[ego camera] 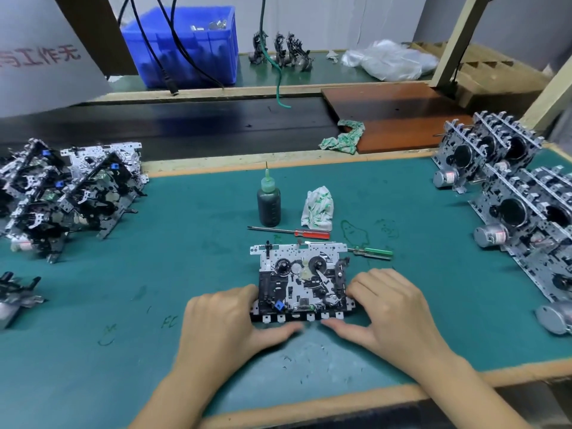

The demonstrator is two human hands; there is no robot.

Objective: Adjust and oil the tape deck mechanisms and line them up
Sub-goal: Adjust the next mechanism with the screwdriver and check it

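A single tape deck mechanism (301,281) is lying flat on the green worktop (185,243), near its front edge and roughly at its centre. The left hand (229,326) is gripping the mechanism's left end and the right hand (393,311) its right end — curled fingers (365,287) are resting on the top face while both thumbs are lying along the near edge, their tips close together.

Just behind the mechanism, a red-handled screwdriver (291,232) is lying crosswise, and a green-handled screwdriver (371,252) is lying at the plate's far right corner. Behind those, an oil bottle (268,202) with a needle tip is standing upright beside a crumpled cloth (318,209).

Along the left edge a stack of mechanisms (71,193) is crowding the worktop; along the right edge a row of mechanisms (513,193) is standing on edge, motors facing inward. Bare green mat is lying open on both sides of the hands — wider on the left — and in a strip between the thumbs and the wooden front lip (371,394). A blue crate (185,48) is sitting on the rear bench.
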